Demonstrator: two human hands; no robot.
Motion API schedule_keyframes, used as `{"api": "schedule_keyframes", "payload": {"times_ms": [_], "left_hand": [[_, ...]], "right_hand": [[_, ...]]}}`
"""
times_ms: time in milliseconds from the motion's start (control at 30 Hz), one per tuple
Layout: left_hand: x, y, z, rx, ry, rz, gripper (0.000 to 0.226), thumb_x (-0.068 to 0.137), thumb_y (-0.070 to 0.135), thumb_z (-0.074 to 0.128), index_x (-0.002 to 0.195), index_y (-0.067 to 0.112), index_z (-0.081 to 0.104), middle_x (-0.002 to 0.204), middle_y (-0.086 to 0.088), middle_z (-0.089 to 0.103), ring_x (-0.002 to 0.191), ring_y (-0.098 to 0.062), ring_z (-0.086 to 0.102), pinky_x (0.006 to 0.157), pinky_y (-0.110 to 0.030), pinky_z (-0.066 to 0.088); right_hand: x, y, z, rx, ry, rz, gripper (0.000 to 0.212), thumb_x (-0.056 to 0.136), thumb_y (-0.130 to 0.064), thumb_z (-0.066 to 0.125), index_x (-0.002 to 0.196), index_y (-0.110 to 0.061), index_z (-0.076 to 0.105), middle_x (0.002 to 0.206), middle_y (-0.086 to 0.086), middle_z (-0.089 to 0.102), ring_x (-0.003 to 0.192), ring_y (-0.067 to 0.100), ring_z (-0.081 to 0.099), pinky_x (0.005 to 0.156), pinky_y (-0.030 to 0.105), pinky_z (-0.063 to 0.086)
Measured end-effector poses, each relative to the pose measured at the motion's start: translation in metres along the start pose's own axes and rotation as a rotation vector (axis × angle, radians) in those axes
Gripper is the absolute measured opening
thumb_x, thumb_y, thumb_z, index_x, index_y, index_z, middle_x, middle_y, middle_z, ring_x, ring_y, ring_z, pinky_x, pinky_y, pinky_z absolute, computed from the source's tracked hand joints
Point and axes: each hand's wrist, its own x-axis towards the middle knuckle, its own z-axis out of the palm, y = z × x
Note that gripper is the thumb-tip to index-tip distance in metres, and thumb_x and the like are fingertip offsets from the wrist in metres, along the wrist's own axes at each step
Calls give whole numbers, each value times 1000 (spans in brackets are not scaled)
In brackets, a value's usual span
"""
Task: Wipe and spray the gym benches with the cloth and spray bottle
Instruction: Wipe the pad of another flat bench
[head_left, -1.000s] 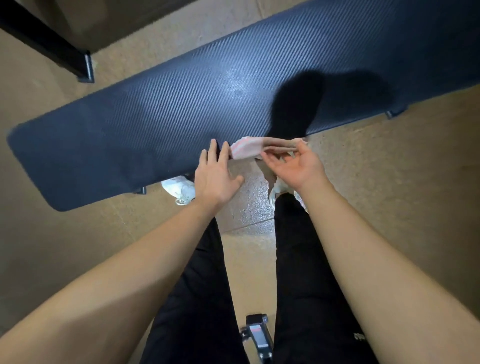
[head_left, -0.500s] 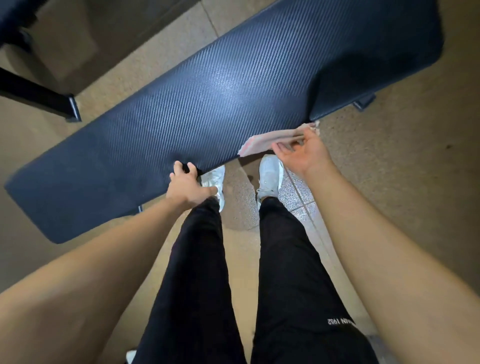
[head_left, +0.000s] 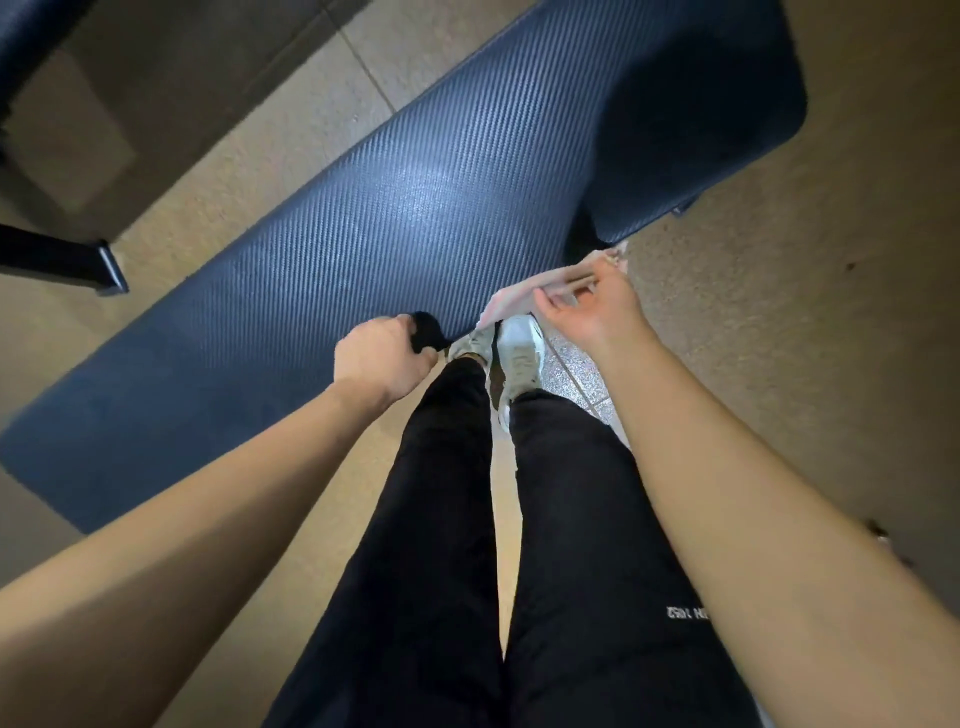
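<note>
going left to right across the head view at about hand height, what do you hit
black frame foot → left hand, gripping the near edge of the bench → cloth → right hand, pinching the cloth. The bench itself spans almost the full width, so it has no place in the order.

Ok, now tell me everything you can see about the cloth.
The cloth is pale pink and white. It looks like soft, thin fabric, bunched into a long crumpled strip. It slants along the near edge of the dark blue bench, toward the bench's right end. The right hand, palm turned up, pinches it between thumb and fingers. One end pokes out beyond the fingertips, and the other droops toward the white shoes. I cannot tell whether it presses on the padding.
</note>
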Motion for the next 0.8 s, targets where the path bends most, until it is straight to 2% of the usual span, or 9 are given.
{"api": "schedule_keyframes", "payload": {"times_ms": [100, 133, 200, 267, 367, 467, 500, 700, 800], "left_hand": [[15, 28, -6, -100, 64, 244, 54, 91, 40, 63, 140, 17, 58, 125, -9, 62, 121, -33, 55, 94, -45, 49], [21, 37, -7, -109, 72, 300, 57, 91, 38, 63, 143, 17, 55, 131, -10, 59, 124, -34, 53, 97, -46, 48], [34, 55, -11, -88, 90, 375, 69, 89, 37, 66, 152, 17, 46, 149, -12, 48, 133, -37, 46, 106, -50, 44], [45, 71, -14, -39, 108, 401, 81, 87, 40, 67, 158, 21, 35, 164, -13, 30, 143, -40, 34, 110, -55, 41], [54, 96, -17, 51, 87, 399, 90, 88, 51, 65, 162, 30, 19, 172, -6, 5, 155, -41, 13, 114, -59, 35], [57, 122, -19, 76, 63, 345, 91, 89, 60, 60, 162, 38, 11, 173, 0, -5, 155, -46, 3, 117, -61, 32], [57, 130, -19, 84, 45, 316, 92, 89, 62, 60, 162, 39, 8, 173, -1, -7, 154, -48, 1, 117, -61, 32], [56, 165, -8, 55, 2, 180, 104, 85, 68, 61, 162, 37, -1, 169, -11, -18, 151, -57, -8, 116, -65, 32], [57, 181, -7, -19, 7, 116, 109, 83, 65, 65, 160, 44, -9, 168, -14, -18, 151, -57, -8, 113, -66, 35]], "right_hand": [[3, -16, 1, 21, 16, -12, 29, 102, -16, 52, 129, -7, 45, 121, 12, 46, 141, 34, 39, 114, 53, 39], [4, -23, 1, 16, 2, -17, 29, 103, -19, 53, 129, -9, 45, 116, 12, 47, 140, 35, 40, 113, 53, 39], [7, -35, 0, 7, -1, -42, 42, 102, -24, 56, 140, -10, 45, 114, 12, 50, 131, 37, 48, 106, 54, 44], [8, -52, -1, -1, -4, -58, 51, 99, -27, 60, 146, -13, 44, 118, 13, 51, 126, 39, 52, 103, 55, 47], [10, -79, -4, 13, -22, -63, 49, 97, -28, 60, 142, -13, 48, 124, 13, 52, 132, 40, 49, 109, 54, 44], [8, -110, -4, 26, -39, -63, 34, 100, -28, 55, 129, -11, 47, 109, 12, 53, 135, 38, 46, 114, 54, 40], [8, -120, -3, 30, -37, -59, 35, 101, -29, 54, 131, -13, 46, 109, 11, 52, 136, 37, 45, 114, 53, 40], [18, -187, -1, -2, -14, -117, 56, 103, -34, 51, 153, -14, 36, 155, 12, 37, 142, 33, 41, 109, 48, 41], [22, -226, 4, -54, 19, -163, 58, 105, -38, 49, 154, -13, 33, 162, 12, 30, 148, 33, 33, 116, 47, 35]]}}
